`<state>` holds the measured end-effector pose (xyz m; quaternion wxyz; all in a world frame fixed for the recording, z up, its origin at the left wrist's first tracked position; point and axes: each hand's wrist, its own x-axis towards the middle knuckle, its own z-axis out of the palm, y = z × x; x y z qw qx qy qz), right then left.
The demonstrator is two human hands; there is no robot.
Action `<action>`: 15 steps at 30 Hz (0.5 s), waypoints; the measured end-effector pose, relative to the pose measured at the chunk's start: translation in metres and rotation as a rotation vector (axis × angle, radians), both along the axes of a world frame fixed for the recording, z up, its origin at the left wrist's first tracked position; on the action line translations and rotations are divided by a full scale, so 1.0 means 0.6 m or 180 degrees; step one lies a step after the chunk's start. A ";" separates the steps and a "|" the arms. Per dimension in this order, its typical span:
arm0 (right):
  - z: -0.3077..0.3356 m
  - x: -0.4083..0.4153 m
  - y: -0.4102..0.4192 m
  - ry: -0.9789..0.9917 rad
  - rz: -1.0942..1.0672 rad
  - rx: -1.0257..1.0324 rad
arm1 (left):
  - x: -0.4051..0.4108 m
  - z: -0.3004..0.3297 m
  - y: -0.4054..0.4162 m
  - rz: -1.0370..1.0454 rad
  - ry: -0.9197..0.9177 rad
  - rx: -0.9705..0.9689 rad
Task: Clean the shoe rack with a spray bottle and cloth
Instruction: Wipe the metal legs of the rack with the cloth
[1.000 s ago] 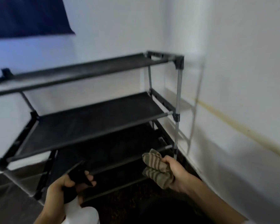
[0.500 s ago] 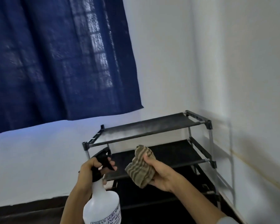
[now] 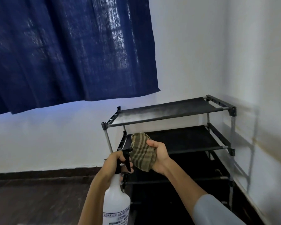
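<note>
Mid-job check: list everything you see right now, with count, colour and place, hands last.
shoe rack: one, black shelves on grey poles, in the corner at right.
spray bottle: one, white with black trigger head, bottom centre, nozzle toward the rack.
cloth: one, olive with pale stripes, bunched, in front of the rack's second shelf.
curtain: one, dark blue, upper left.
walls: two, white, meeting behind the rack.
floor: dark, lower left.
left hand: grips the bottle's trigger.
right hand: holds the cloth.
</note>
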<state>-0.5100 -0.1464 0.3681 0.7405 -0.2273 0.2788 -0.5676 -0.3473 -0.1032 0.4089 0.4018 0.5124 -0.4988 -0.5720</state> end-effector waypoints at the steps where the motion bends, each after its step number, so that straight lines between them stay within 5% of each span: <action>1: -0.002 0.002 -0.002 0.0054 -0.0020 0.0008 | -0.005 -0.009 0.000 0.0023 -0.0049 0.0028; 15: -0.023 0.000 -0.025 0.0169 -0.0292 -0.0151 | -0.016 -0.063 0.014 0.0143 -0.0051 0.0135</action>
